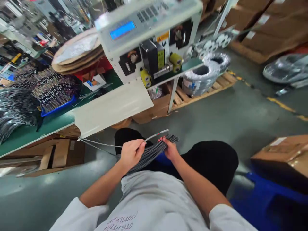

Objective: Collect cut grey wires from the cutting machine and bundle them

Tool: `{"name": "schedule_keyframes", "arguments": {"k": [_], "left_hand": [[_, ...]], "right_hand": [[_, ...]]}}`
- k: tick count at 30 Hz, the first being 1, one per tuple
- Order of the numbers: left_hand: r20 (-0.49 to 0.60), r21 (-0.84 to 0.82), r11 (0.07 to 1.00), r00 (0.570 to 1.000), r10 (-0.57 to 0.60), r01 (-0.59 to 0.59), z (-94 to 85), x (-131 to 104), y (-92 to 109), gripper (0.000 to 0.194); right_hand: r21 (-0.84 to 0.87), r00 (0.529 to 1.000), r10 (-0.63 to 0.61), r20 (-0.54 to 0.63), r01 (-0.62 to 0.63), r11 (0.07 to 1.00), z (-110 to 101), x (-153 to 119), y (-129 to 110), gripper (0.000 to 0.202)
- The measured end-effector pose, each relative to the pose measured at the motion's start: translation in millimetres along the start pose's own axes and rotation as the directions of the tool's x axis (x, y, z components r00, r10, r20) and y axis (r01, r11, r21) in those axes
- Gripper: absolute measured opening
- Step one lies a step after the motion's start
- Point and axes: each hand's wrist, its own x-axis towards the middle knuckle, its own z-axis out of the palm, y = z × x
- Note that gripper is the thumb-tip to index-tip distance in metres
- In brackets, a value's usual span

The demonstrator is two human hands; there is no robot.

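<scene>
My left hand [132, 154] pinches a single grey cable [154, 135] between thumb and fingers, its free end pointing up to the right. Across my lap lies a bundle of grey cables [150, 155], and my right hand [170, 148] is closed around it near its cut ends. The single cable's tip sits just above those ends, apart from them. Part of the bundle is hidden behind my left hand and wrist. Two thin cables [98, 144] run from the corner of a white tray [113, 109] toward my left hand.
Ahead stands a white machine [122, 51] with a blue display. Cable bundles [14, 106] and a blue tray [59, 107] crowd the green bench on the left. Wrapped cable coils [197, 80] rest on a pallet. Cardboard boxes [284, 150] stand at the right, by a blue stool [260, 192].
</scene>
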Motion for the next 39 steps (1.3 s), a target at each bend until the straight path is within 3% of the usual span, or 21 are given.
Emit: {"name": "schedule_keyframes", "arguments": {"k": [5,10,14,39], "left_hand": [[0.064,-0.193,0.981,0.997,0.047,-0.034,25.2,-34.0,29.7,0.019],[0.106,-0.275,0.956,0.985,0.14,-0.106,21.1,-37.6,50.4,0.015],[0.12,-0.307,0.947,0.983,0.138,-0.096,14.4,-36.0,61.1,0.016],[0.236,-0.323,0.946,0.968,0.083,-0.003,8.4,-30.6,64.6,0.023]], "right_hand": [[-0.004,0.999,-0.003,0.033,0.004,1.0,-0.8,0.8,2.7,0.03],[0.026,0.996,-0.021,0.083,0.019,0.999,1.9,-2.3,1.7,0.029],[0.028,0.996,-0.027,0.086,0.024,0.999,1.9,-2.2,1.0,0.028],[0.034,0.996,-0.033,0.084,0.03,0.999,-5.2,5.5,5.6,0.029]]}}
